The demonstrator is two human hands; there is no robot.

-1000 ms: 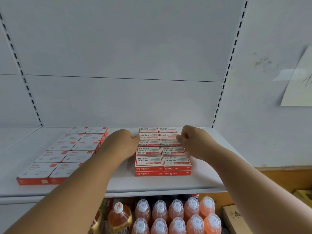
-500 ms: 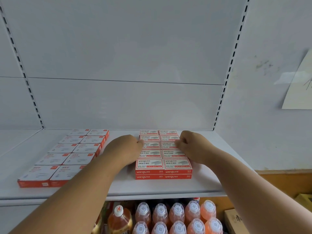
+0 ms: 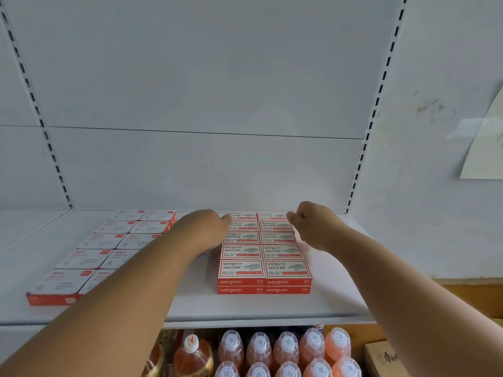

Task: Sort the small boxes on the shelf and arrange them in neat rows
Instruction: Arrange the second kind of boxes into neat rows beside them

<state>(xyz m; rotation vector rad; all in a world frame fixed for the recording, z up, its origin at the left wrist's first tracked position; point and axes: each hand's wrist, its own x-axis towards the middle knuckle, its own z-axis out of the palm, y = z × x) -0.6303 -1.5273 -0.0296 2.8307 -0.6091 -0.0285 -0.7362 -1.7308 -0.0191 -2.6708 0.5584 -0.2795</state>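
one head-worn view looks forward and slightly down at a white shelf (image 3: 190,308) from close in front, within arm's reach. the shelf's back panel (image 3: 204,91) fills the upper frame; orange drink bottles (image 3: 285,349) on the level below line the bottom edge.

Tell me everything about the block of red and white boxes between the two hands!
The staple boxes look like small cardboard packs, white on top with red borders and red fronts reading "wengu". They sit flat on the white shelf, two columns wide, five rows deep and two layers high at the front, edges lined up. The left hand and right hand touch the block's far rows from either side.
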